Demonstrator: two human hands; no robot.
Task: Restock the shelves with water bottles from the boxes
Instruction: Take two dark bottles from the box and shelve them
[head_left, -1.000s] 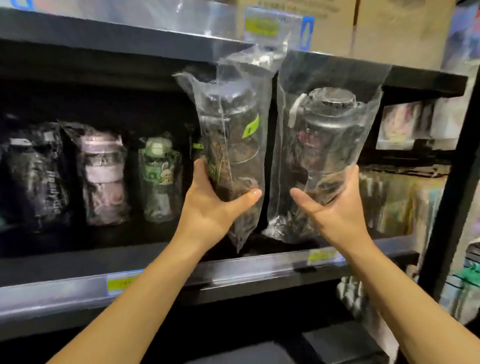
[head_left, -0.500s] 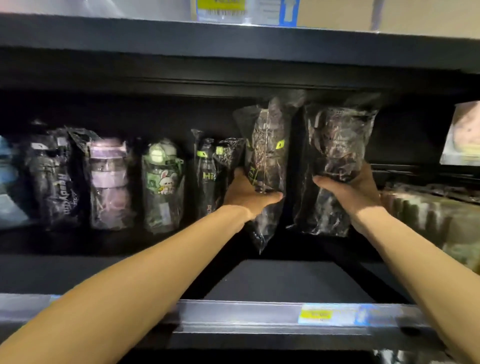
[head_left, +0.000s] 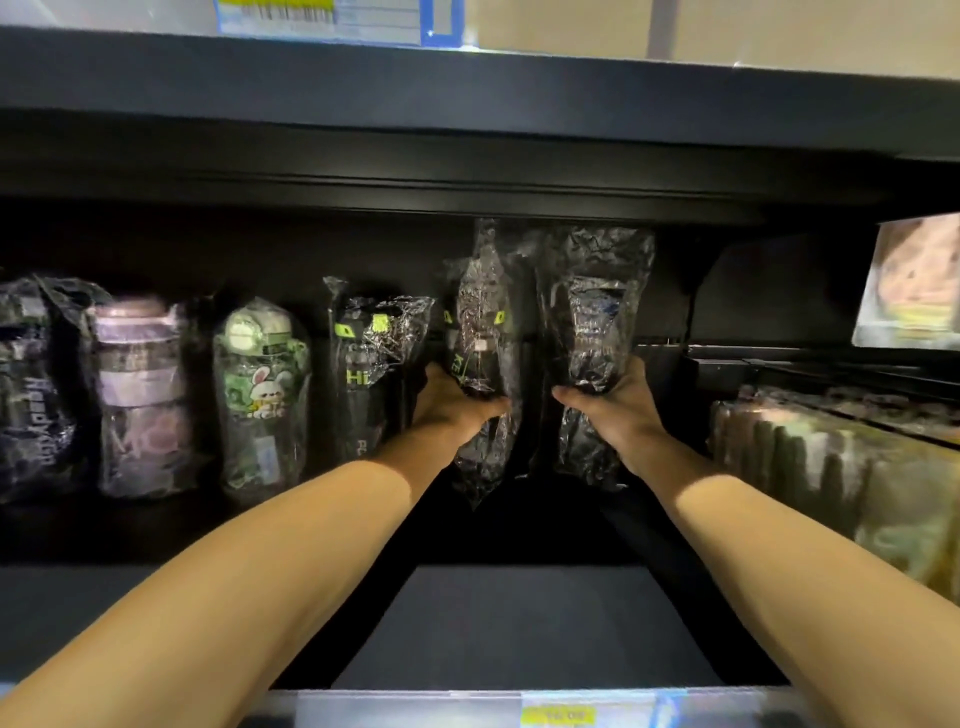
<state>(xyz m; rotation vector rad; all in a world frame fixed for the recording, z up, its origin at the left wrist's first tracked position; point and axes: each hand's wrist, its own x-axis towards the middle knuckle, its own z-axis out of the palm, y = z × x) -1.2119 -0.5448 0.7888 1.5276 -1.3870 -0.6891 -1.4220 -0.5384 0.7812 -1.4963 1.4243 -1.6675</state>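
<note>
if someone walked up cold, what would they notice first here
Two bare arms reach deep into the black metal shelf, the left hand gripping a dark bottle with lime-green tabs in a crinkly clear bag and the right hand gripping a plain dark bagged bottle beside it. Left of them stands a row of bagged bottles, the pale green bunny-print bottle and the lilac-lidded one brightest.

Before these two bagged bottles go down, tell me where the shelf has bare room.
Bare black shelf board lies front centre, between the forearms, back to the bagged bottles that the left hand and right hand grip. Crowded: more bottles stand packed left of the green-lettered black bottle; plastic-wrapped packs fill the right.
</note>
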